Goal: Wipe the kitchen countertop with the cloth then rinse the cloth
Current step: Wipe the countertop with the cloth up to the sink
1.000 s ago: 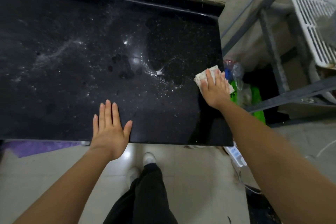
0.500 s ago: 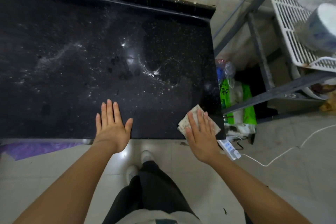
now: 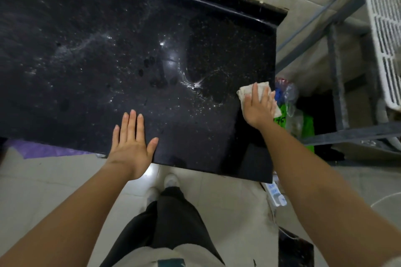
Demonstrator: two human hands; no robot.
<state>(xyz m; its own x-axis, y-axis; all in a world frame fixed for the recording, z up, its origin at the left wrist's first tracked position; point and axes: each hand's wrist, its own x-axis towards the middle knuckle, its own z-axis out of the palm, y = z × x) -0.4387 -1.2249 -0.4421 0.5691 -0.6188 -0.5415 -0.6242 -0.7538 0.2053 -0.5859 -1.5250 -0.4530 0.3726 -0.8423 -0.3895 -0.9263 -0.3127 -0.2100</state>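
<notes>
The black speckled countertop (image 3: 130, 54) fills the upper left, streaked with wet marks and white specks around its middle. A small off-white cloth (image 3: 246, 91) lies at the counter's right edge, and my right hand (image 3: 258, 106) presses flat on it with fingers spread, part of the cloth hanging past the edge. My left hand (image 3: 131, 143) rests palm down on the counter's near edge, fingers apart, holding nothing.
A grey metal rack frame (image 3: 334, 71) with a white wire shelf (image 3: 384, 28) stands right of the counter. Plastic bags and green packaging (image 3: 303, 123) sit below. A white power strip (image 3: 274, 193) lies on the tiled floor by my feet.
My right hand has slid the cloth from the counter's near right corner back up along the right edge. My left hand has stayed in place.
</notes>
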